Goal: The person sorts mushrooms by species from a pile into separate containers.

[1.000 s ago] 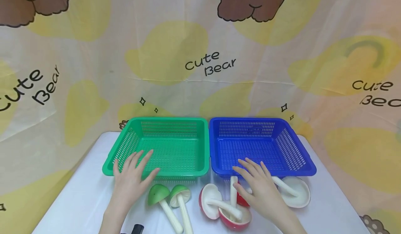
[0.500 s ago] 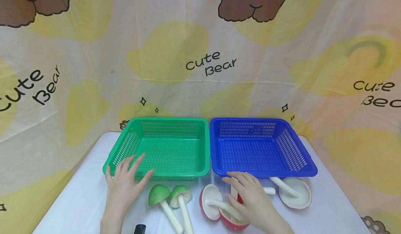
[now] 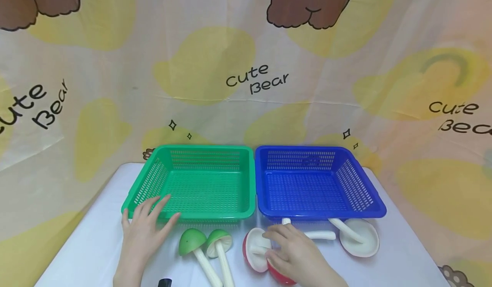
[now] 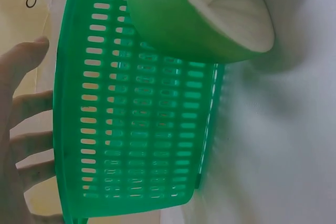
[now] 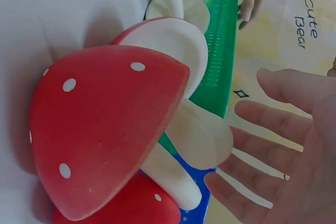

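Since the earlier head frames, the right hand [image 3: 294, 250] has come down and toward the person, from beside the near rim of the blue basket [image 3: 326, 215] to over the cluster of red mushrooms [image 3: 257, 257]. The left hand [image 3: 141, 231] has drawn back and outward a little at the near left corner of the green basket [image 3: 211, 215]; baskets and mushrooms look unshifted apart from a slight swing of the view. Both hands show spread fingers, pinching nothing; whether the right fingers touch a stem I cannot tell.

On the tabletop [image 3: 100, 223], the red mushrooms lie in front of the blue basket, caps and white stems crossing, while two green mushrooms [image 3: 193, 241] lie side by side in front of the green basket.

Handling, as a judgement: the mushrooms look like light toys, with smooth, stiff caps that may skid under the fingertips, and cap edges thin enough to chip or dent. The bare stem [image 5: 202, 135] looks the best hold, thumb opposing the fingers at mid-length, with a modest squeeze. Crossed stems could drag a neighbour along, so a straight lift seems wiser than a sideways pull.
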A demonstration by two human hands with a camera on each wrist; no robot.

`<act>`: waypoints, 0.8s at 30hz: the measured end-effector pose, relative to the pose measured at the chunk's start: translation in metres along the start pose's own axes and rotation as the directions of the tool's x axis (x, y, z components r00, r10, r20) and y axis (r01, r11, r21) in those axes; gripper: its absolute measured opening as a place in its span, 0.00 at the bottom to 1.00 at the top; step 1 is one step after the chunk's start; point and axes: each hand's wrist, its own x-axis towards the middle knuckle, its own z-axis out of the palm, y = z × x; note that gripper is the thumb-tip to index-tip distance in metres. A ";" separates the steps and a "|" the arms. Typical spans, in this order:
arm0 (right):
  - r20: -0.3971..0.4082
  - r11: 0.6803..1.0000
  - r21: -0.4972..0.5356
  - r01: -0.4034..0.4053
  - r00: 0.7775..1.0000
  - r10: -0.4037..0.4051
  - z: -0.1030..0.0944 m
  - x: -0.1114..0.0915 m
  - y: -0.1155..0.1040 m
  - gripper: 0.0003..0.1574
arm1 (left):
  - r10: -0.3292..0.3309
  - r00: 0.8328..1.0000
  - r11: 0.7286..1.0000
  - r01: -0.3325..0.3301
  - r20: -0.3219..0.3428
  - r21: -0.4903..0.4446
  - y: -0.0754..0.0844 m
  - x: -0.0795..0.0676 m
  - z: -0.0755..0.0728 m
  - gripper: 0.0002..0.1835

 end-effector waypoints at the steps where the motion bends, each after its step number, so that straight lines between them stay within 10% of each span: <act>1: -0.007 1.000 -0.003 0.019 1.000 -0.019 0.001 0.000 0.000 0.20 | -0.001 1.000 1.000 0.001 0.000 -0.004 -0.001 0.000 0.000 0.31; 14: 0.032 0.984 -0.010 0.175 0.984 -0.175 0.013 0.001 0.003 0.17 | 0.024 1.000 0.998 -0.025 -0.009 -0.056 -0.005 -0.002 -0.003 0.24; 24: 0.051 0.987 -0.045 0.151 0.988 -0.149 0.021 0.007 0.003 0.18 | 0.062 0.997 0.994 -0.065 -0.044 -0.086 -0.010 -0.003 -0.005 0.18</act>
